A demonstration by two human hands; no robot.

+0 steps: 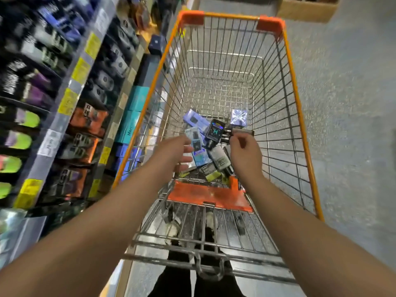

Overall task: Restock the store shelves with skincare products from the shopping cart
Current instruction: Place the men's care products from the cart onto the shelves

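The orange-rimmed wire shopping cart stands in front of me. Several skincare boxes and tubes lie at the near end of its basket, among them a blue box, a black tube and a purple patterned box. My left hand reaches in with relaxed, spread fingers, just touching the blue box's left edge. My right hand is over the pile, fingers curled round the end of a dark grey pack. Store shelves full of products run along the left.
Yellow price tags line the shelf edges, and teal boxes sit on the lowest shelf close to the cart's left side. A cardboard box stands on the grey floor at the far right. My legs show below the cart's folded seat.
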